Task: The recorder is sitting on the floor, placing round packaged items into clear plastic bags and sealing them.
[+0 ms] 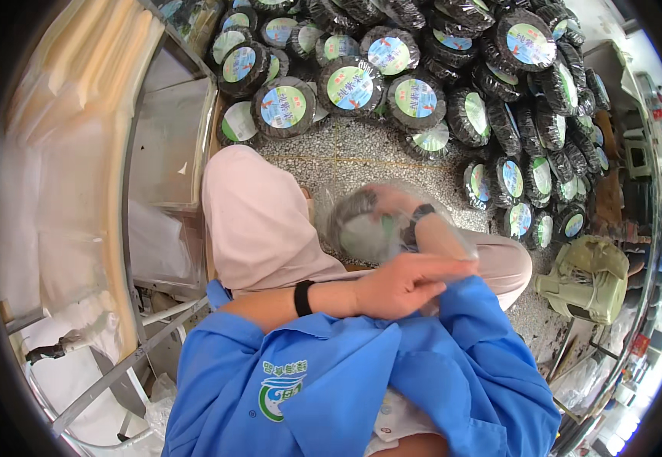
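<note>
"Speckled floor (338,169) spreads ahead of my view. What's at the centre?"

"One round black-wrapped package (361,231), between the knees, inside a clear bag (454,240). Through the film I see the right hand (393,202) grasping its rim."

"And the left hand?"

"That left hand (399,287) lies by the right forearm at the bag's edge, fingers partly bent. It's blurred; I can't tell whether they pinch the film."

"Room to move?"

"I get a strip of bare floor up to a heap of similar packages (350,87), which also runs down my right. A metal frame (127,179) borders my left."

"Labels?"

"Round blue-and-green ones with printed characters on the heap; a green-and-blue logo (279,392) on the blue jacket (331,373). The bagged package's label is too blurred to read."
</note>
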Motion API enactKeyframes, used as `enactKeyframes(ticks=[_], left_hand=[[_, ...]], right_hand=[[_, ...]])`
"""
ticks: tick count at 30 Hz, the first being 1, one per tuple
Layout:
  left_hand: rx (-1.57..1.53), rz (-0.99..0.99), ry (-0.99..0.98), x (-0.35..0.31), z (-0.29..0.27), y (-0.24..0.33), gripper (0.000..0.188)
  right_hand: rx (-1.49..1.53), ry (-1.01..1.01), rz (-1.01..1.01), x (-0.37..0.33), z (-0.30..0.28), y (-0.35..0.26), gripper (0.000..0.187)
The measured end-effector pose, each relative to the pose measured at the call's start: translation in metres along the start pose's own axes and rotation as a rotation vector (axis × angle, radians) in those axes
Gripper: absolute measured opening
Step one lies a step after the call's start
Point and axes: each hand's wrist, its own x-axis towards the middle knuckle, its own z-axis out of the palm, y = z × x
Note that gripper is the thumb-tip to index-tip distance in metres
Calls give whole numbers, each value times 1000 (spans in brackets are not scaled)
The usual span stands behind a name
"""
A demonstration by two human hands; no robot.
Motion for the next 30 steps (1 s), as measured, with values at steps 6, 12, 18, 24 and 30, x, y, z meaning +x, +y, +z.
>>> enactKeyframes(ticks=[6, 12, 18, 24, 30], left_hand=[[-38, -319, 765, -32, -62, -26, 55], [-27, -364, 963, -79, -126, -21, 53], [-7, -385, 1102, -62, -143, -18, 49], [-90, -410, 1162, -67, -153, -15, 49], [-286, -191, 1387, -61, -164, -35, 49]], right_hand=[[-46, -628, -172, -3, -33, -80, 48], [724, -556, -117, 56, -161, -83, 50], [1676, 464, 160, 252, -68, 55, 54], [1762, 290, 96, 238, -77, 12, 54], [1046, -62, -81, 41, -88, -80, 63]])
